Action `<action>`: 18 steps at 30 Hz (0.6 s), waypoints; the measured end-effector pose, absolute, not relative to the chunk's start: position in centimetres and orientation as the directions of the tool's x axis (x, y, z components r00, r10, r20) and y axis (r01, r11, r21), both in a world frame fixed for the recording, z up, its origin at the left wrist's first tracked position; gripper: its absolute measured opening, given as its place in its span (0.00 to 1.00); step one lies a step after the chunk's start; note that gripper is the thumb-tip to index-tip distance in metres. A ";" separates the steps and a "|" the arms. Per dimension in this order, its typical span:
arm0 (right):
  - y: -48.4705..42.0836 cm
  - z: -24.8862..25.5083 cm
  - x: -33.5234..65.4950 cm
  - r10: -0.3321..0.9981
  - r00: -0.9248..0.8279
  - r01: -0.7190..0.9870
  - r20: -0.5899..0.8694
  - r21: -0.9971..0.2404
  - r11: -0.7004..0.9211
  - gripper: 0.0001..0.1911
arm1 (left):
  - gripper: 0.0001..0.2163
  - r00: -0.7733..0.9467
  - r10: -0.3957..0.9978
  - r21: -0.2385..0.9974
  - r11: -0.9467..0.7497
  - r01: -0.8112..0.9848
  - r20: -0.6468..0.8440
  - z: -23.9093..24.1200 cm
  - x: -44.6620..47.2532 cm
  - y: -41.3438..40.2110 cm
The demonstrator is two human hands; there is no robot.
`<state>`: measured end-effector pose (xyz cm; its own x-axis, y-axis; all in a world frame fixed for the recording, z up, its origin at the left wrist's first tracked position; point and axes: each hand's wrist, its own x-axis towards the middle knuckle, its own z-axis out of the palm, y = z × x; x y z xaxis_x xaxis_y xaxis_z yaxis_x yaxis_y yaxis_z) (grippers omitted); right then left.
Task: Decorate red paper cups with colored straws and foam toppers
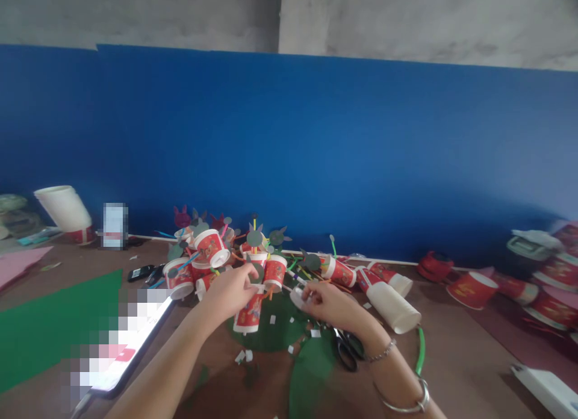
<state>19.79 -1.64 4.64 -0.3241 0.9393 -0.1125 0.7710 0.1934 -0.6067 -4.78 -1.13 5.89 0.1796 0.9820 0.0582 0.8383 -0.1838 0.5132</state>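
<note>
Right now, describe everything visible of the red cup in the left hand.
The red cup looks like paper, red with a pale printed picture and a white rolled rim. It hangs mouth down, slightly tilted, its base in the left hand, whose fingers close over it. It is above a dark green sheet on the brown table, before a heap of like cups. Whether it touches the sheet is unclear. The right hand, pinching a small white piece, is beside it, apart.

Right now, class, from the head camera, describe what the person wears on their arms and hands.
Both forearms are bare: no sleeves or gloves show. The left hand and its wrist carry nothing. The right hand has a thin silver chain bracelet at the wrist and a plain silver bangle higher up the forearm.
</note>
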 end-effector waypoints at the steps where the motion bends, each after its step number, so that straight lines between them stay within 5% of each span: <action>1: -1.9 4.7 19.7 0.924 -0.352 0.805 -0.150 -0.552 0.217 0.06 | 0.06 0.155 0.983 0.509 -0.182 0.841 0.095 6.0 -4.7 -1.2; 8: -2.7 3.0 17.6 0.857 -0.471 0.833 -0.207 -0.422 0.356 0.12 | 0.10 0.002 0.907 0.503 -0.236 0.831 0.421 6.2 -4.8 -1.0; 18: -3.2 2.1 16.3 0.846 -0.472 0.856 -0.247 -0.358 0.373 0.17 | 0.09 -0.041 0.880 0.502 -0.232 0.833 0.474 6.2 -5.0 -0.9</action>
